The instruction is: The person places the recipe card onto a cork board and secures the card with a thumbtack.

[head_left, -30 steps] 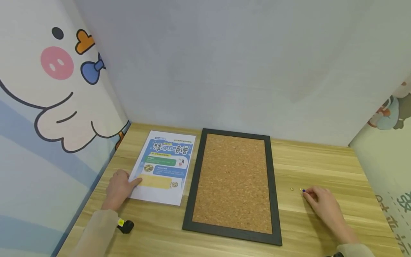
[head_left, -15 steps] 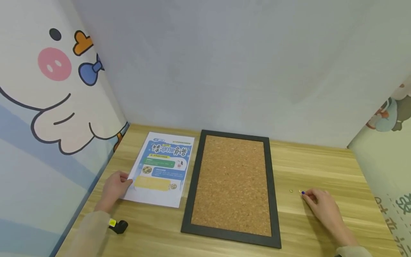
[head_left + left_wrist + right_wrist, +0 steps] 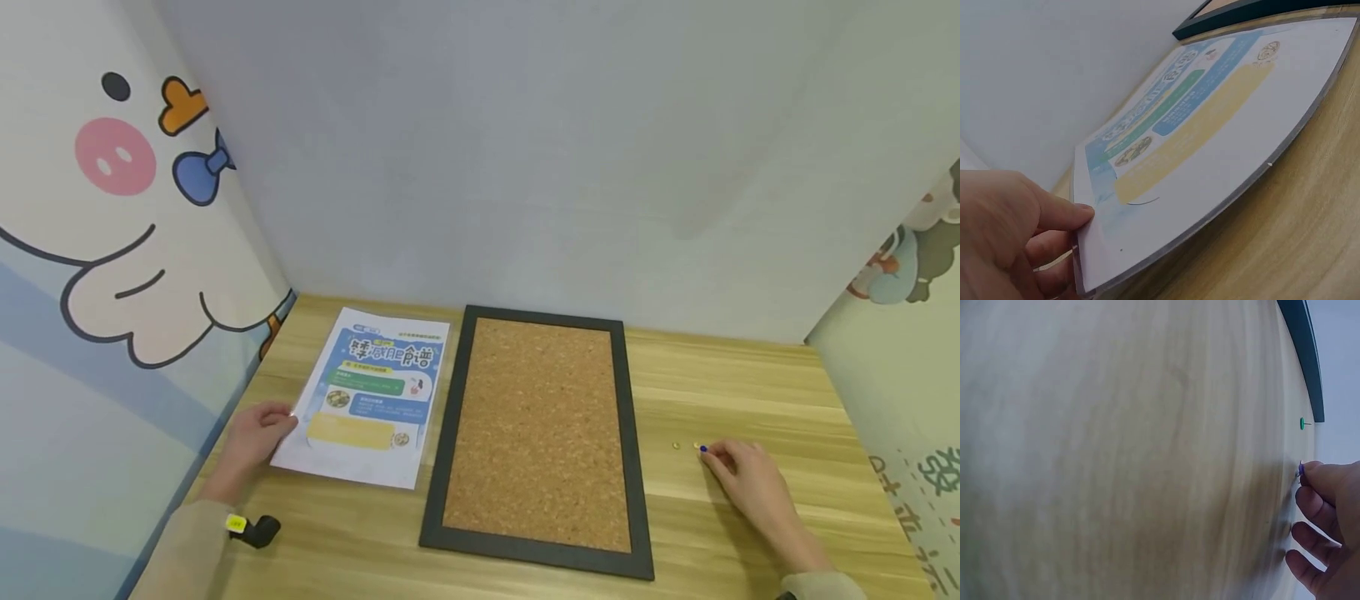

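Note:
In the head view the left hand pinches the left edge of a printed sheet with a clear border. The left wrist view has the thumb on top of the sheet and fingers beneath, its near edge lifted off the wood. Right of the cork board, the right hand pinches a small blue pin between thumb and fingertip. That pin looks purple-blue in the right wrist view, with a green pin lying beyond it.
A cork board in a black frame lies between the hands, just right of the sheet. One small pin rests on the wooden table left of the right hand. Walls stand at the back and both sides.
The left hand has moved left and now grips the sheet at its edge, its near left corner shifted left. The right hand stays at the pins; the camera view has shifted slightly.

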A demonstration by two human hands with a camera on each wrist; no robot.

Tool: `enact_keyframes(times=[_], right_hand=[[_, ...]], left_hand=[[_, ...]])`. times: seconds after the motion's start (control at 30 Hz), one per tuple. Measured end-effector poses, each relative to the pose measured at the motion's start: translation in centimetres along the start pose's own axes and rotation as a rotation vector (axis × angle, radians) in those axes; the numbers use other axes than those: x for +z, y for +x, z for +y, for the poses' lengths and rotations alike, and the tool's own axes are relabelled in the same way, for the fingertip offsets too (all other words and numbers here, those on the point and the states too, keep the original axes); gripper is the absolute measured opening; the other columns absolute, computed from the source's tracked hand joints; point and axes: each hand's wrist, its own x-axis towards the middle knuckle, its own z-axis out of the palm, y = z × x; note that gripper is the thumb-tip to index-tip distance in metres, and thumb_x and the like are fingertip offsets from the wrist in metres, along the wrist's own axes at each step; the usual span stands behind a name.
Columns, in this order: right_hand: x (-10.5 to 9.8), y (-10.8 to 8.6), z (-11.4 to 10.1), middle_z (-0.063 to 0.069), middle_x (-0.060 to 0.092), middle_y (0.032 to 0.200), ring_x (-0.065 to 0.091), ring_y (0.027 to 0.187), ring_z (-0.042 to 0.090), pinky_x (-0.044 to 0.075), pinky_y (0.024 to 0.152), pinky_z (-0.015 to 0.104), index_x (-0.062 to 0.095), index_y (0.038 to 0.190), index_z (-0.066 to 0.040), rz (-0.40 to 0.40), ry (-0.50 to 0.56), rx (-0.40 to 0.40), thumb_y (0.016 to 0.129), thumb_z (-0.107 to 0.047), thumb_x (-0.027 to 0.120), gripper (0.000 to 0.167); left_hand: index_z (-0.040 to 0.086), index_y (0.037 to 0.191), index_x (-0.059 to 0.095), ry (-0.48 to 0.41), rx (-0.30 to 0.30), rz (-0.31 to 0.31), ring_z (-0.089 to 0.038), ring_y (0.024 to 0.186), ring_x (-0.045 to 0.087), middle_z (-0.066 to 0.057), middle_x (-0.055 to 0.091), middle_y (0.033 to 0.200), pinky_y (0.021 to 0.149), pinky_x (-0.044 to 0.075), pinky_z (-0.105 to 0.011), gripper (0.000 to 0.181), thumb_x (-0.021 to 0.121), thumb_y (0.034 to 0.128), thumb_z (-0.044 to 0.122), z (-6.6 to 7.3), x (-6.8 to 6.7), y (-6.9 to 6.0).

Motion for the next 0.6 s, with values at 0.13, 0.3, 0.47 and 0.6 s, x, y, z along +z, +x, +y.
enact_keyframes(times=[0.13,0.3,0.47,0.6], right_hand=[[0.0,-0.1,0.0,0.012,0.074,0.088,0.06,0.086,0.031,0.048,0.072,0.047,0.075,0.097,0.002,0.013,-0.004,-0.008,0.094,-0.008,0.075,0.011],[0.0,-0.3,-0.1,0.013,0.075,0.091,0.06,0.087,0.031,0.048,0.073,0.048,0.075,0.097,0.002,0.026,0.001,-0.032,0.092,-0.007,0.077,0.01],[0.0,-0.2,-0.1,0.014,0.075,0.092,0.06,0.088,0.031,0.047,0.074,0.047,0.075,0.097,0.001,0.033,0.014,-0.038,0.092,-0.008,0.077,0.009],[-0.1,-0.2,-0.1,0.012,0.075,0.09,0.06,0.088,0.031,0.047,0.074,0.047,0.075,0.095,0.0,0.032,0.01,-0.03,0.092,-0.007,0.077,0.008]], left_hand=[[-0.013,0.136,0.057,-0.039,-0.001,0.024,-0.041,0.116,0.065,-0.032,0.066,0.128,0.079,0.052,-0.028,0.046,0.061,0.1042,0.02,-0.1,0.0,-0.3],[-0.007,0.144,0.056,-0.145,-0.077,0.033,-0.023,0.112,0.064,-0.029,0.058,0.143,0.074,0.049,-0.016,0.053,0.064,0.1045,0.028,-0.3,-0.1,-0.7],[-0.004,0.148,0.054,-0.298,-0.162,0.064,0.004,0.091,0.056,-0.013,0.067,0.136,0.074,0.049,-0.015,0.06,0.072,0.0998,0.029,-0.3,-0.5,-1.0],[-0.003,0.149,0.053,-0.401,-0.201,0.074,0.006,0.084,0.057,0.017,0.068,0.107,0.073,0.05,-0.018,0.062,0.075,0.0972,0.025,-0.1,-0.7,-1.1]])
